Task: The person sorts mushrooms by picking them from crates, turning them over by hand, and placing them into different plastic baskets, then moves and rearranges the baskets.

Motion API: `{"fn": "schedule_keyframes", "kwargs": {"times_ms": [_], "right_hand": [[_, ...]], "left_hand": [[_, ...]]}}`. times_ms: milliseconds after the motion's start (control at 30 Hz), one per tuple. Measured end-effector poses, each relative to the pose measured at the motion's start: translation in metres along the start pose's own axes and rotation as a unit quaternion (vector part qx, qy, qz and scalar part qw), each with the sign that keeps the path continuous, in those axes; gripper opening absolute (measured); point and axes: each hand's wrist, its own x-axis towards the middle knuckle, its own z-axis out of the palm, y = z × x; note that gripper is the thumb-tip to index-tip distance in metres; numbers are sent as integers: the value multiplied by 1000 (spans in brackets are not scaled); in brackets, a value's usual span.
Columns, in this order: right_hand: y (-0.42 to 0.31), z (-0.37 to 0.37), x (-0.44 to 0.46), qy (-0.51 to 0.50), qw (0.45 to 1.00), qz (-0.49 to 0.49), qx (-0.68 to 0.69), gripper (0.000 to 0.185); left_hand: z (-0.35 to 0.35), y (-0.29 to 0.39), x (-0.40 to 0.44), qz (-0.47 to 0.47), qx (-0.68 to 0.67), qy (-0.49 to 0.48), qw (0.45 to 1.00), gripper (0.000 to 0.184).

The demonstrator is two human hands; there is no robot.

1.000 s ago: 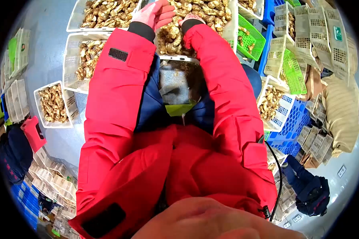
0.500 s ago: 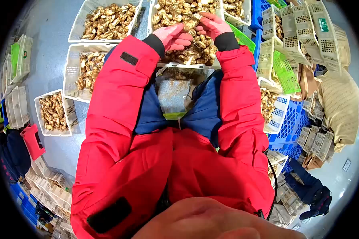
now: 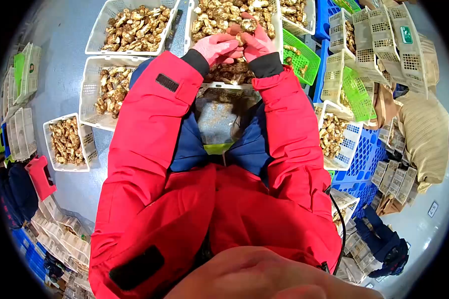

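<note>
Both of my hands wear pink gloves and meet over a white crate (image 3: pixel 189 31) heaped with brown and cream mushrooms (image 3: pixel 218 13). My right hand (image 3: pixel 259 44) is closed around a mushroom (image 3: pixel 248 25), its cap showing above the fingers. Against the lower end of that mushroom, my left hand (image 3: pixel 217 48) is curled with its fingers pinched together. Its fingertips are partly hidden where the hands meet. Darker mushrooms (image 3: pixel 230 73) lie in the near end of the crate, below my wrists.
White crates of mushrooms (image 3: pixel 137 27) stand on the left, with a smaller crate (image 3: pixel 69 141) farther down. To the right are a green basket (image 3: pixel 304 62) holding a few pieces, blue pallets (image 3: pixel 361 154) and stacked crates (image 3: pixel 409 45). Another person (image 3: pixel 384 241) is at lower right.
My hands have come together from apart, and the right hand has moved left with a mushroom now in its fingers. The green basket at right is more exposed.
</note>
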Motion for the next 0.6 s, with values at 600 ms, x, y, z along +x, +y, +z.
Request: {"fn": "schedule_keyframes", "kwargs": {"times_ms": [600], "right_hand": [[-174,-117,-181,391,903,-36,-173,34]], "left_hand": [[-40,13,3,73,-20,69,995,38]]}}
